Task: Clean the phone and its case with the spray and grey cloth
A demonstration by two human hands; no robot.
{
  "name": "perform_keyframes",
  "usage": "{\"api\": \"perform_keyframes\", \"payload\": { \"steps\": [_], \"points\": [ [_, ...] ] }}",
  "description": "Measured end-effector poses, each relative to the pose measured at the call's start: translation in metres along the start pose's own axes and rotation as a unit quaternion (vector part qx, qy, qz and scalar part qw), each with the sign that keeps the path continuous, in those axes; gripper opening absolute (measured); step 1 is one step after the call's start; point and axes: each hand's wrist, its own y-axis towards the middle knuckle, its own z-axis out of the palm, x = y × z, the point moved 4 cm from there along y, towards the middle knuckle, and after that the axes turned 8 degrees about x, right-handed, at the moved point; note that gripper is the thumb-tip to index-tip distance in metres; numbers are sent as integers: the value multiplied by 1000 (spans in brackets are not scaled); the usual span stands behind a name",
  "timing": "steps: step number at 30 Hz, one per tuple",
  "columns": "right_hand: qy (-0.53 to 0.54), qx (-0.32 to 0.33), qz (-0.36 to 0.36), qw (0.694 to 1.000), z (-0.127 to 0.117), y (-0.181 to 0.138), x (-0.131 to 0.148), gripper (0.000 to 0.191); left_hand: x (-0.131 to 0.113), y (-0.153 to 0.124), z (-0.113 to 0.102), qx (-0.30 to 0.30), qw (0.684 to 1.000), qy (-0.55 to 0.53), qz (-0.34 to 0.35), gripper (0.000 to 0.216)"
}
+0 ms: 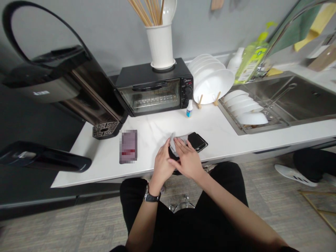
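Note:
At the counter's front edge, my left hand (163,161) grips the left side of a black flat object (173,154), which is mostly hidden by my hands. My right hand (188,160) presses a light grey cloth (173,145) onto it with its fingers held together. Just right of my fingers lies a black phone-like slab (196,140) with a rim; whether it is a separate thing from the black object I cannot tell. A small white and blue bottle (189,109) stands upright beyond my hands. To the left lies a blurred-out purple rectangular item (128,146).
A toaster oven (154,94) bearing a white utensil holder (160,45) stands at the back. Plates (214,82) rack beside it, with bowls (246,108) by the sink (301,92). A tall black dispenser machine (97,87) stands left. Another person's shoe (295,175) shows on the right.

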Motion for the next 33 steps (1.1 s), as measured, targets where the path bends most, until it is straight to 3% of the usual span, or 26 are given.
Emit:
{"api": "perform_keyframes", "payload": {
  "steps": [3,7,12,18,22,26,29,33],
  "points": [
    [34,21,-29,999,6,-10,26,70,7,-2,3,-11,999,1,-38,80],
    [49,21,-24,998,3,-29,30,55,6,-3,4,-9,998,-2,-54,92],
    [-2,-14,3,1000,-5,-49,10,55,-4,0,-1,3,999,-24,-22,113],
    [-62,-51,67,994,-21,-63,-33,54,-6,1,-3,-1,999,-29,-23,112],
    [-85,-58,107,989,-29,-55,-59,60,-5,2,-3,-1,999,-28,-18,115],
    [-83,-65,115,988,-27,-32,-64,68,-5,3,-4,3,999,-31,-20,116],
    [-65,-61,100,991,-19,-13,-51,72,-5,4,-4,6,999,-46,-18,116],
    [-25,-23,33,999,-5,2,-14,67,-1,0,-1,6,999,-35,-11,105]
  ]
}}
